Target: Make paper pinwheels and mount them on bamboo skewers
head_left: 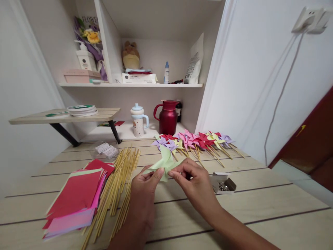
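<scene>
Between my two hands is a pale green paper pinwheel point(165, 159), its blades folded toward the centre. My left hand point(148, 184) grips it from the left, thumb pressed near the middle. From the right, my right hand point(194, 177) pinches it close to the centre; whether a pin is between those fingertips is hidden. A small open box point(230, 185) of shiny metal pins stands just right of my right hand. Left of my left hand lie many thin wooden sticks point(114, 191) and a stack of coloured paper sheets point(75, 194).
Finished pinwheels on sticks point(192, 140) lie in a row at the back right. Behind them stand a red jug point(168, 118) and a speckled cup point(137, 121). A clear container point(105, 151) sits beside a small raised shelf point(104, 114) at the left.
</scene>
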`<action>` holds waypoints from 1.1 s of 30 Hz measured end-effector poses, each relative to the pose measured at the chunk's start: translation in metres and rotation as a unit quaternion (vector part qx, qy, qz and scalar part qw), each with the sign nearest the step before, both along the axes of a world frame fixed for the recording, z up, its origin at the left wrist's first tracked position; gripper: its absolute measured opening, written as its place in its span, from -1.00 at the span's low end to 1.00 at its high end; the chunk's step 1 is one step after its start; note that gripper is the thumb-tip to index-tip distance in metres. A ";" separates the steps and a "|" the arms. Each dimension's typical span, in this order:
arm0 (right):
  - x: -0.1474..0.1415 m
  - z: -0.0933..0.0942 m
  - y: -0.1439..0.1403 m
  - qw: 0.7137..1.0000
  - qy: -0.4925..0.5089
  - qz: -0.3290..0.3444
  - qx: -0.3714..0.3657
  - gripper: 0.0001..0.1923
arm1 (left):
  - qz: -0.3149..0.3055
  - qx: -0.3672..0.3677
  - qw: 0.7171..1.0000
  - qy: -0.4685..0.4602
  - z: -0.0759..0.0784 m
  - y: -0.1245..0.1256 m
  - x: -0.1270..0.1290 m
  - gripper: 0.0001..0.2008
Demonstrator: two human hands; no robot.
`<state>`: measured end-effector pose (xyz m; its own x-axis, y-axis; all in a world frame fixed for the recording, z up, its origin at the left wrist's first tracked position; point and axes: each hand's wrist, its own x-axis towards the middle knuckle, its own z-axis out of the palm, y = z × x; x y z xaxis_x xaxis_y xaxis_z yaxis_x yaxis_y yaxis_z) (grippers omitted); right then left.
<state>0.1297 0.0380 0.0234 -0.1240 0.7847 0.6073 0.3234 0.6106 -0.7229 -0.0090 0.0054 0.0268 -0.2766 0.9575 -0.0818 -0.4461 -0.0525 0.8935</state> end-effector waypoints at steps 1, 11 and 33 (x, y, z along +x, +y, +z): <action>0.000 0.000 0.000 1.000 0.000 -0.001 0.000 -0.83 | 0.001 0.002 1.000 0.000 0.000 0.000 0.000 -0.62; 0.000 -0.003 0.002 1.000 -0.016 -0.010 0.008 -0.83 | 0.010 -0.007 1.000 0.018 0.001 0.000 0.001 -0.63; -0.001 -0.003 0.002 0.999 -0.022 -0.015 0.018 -0.82 | 0.015 -0.010 0.999 0.040 -0.004 0.003 0.000 -0.62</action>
